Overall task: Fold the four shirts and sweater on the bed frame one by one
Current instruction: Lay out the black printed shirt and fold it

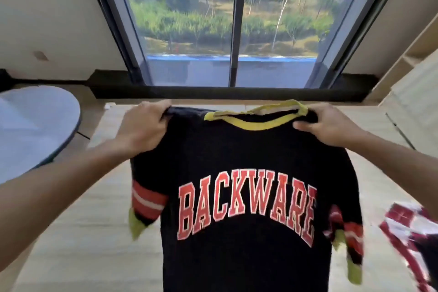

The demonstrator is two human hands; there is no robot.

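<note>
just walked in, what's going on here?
A person holds a black shirt up by its shoulders: left grip on one shoulder, right grip on the other beside the yellow collar. It hangs unfolded above the bed frame, lettering toward the camera. A red-and-white garment lies at lower right.

matt black cloth shirt [237, 154], pale wood-grain bed frame [78, 232], glossy window [189, 19]

- A bedroom in a home: a bare, pale wooden bed frame [78, 232] lies below a tall, dark-framed sliding window [234, 31] that looks out on trees.
- Pale wooden shelving [417, 50] lines the right wall; a round white table [35, 125] stands at left.
- Clothing over the frame: a black T-shirt [237, 149] and a red plaid garment [407, 239].
</note>
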